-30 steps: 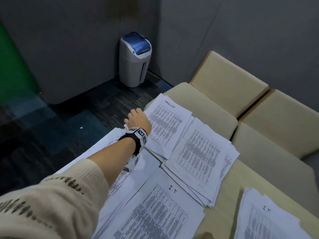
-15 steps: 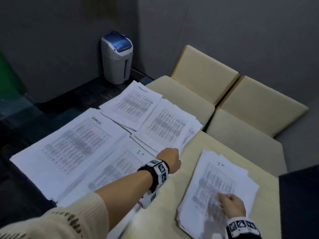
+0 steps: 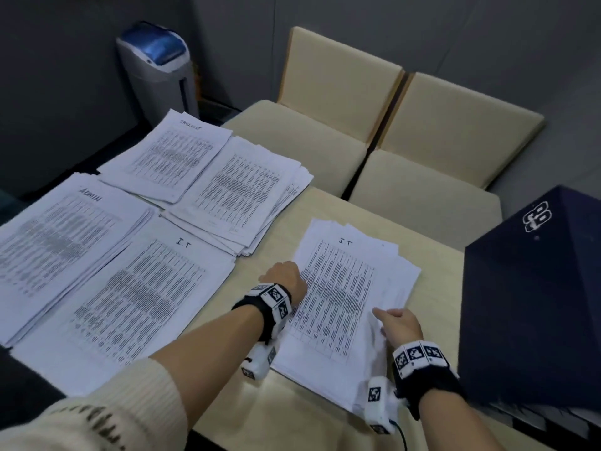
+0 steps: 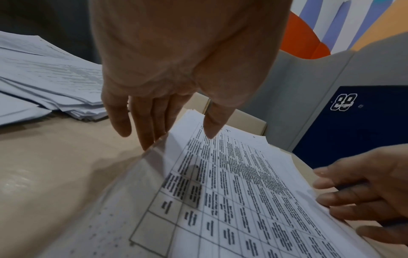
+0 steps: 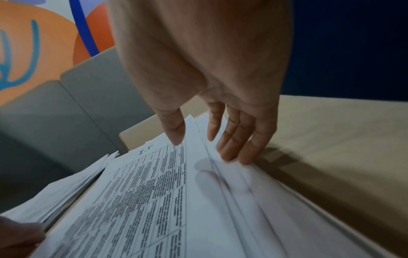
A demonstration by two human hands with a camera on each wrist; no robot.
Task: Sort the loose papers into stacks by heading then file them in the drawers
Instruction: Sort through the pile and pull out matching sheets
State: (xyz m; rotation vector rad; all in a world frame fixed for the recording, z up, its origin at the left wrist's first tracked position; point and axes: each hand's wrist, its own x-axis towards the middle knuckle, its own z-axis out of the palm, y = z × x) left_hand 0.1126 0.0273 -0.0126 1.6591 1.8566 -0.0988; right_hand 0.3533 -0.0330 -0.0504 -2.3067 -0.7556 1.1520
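Observation:
A stack of printed sheets headed "I.T" [image 3: 341, 288] lies on the beige table [image 3: 276, 415] in front of me. My left hand [image 3: 286, 276] is at its left edge. In the left wrist view the stack [image 4: 243, 192] has its edge lifted, with the left hand [image 4: 178, 134] holding it, thumb on top and fingers underneath. My right hand [image 3: 396, 323] holds the right edge. The right wrist view shows the right hand [image 5: 203, 144] with thumb on the stack [image 5: 154, 192] and fingers at the curled-up side.
Other sorted piles cover the table's left: an "ADMIN" stack [image 3: 65, 239], a second "I.T" stack [image 3: 140, 304], and two more [image 3: 169, 154] [image 3: 240, 193] at the far side. A dark blue box marked "88" [image 3: 536, 288] stands at right. Beige chairs [image 3: 325, 92] and a bin [image 3: 159, 66] lie beyond.
My left hand came back from the far left piles to the right stack's left edge. My right hand slid from the top sheet to the stack's right edge, which now curls up.

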